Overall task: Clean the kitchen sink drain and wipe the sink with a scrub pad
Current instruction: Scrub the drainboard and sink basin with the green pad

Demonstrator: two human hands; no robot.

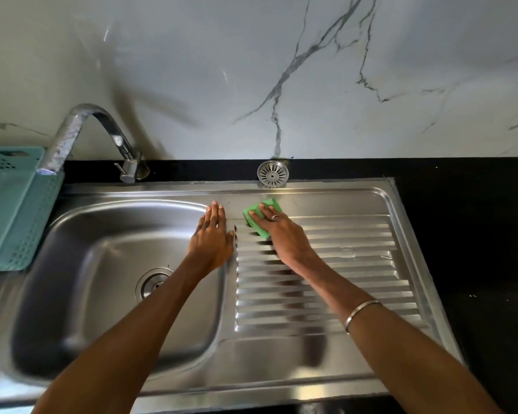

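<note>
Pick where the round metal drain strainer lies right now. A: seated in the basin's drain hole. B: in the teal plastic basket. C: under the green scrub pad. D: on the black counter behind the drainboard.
D: the round metal drain strainer lies on the black counter at the wall, apart from the open drain hole.

A white marble wall [192, 55] with grey veins rises directly behind the black counter [461, 204]. A teal plastic basket [9, 210] with small holes stands on the counter's left end. Soft light reflects from the wall, and a blurred shadow lies on it above the counter.
</note>
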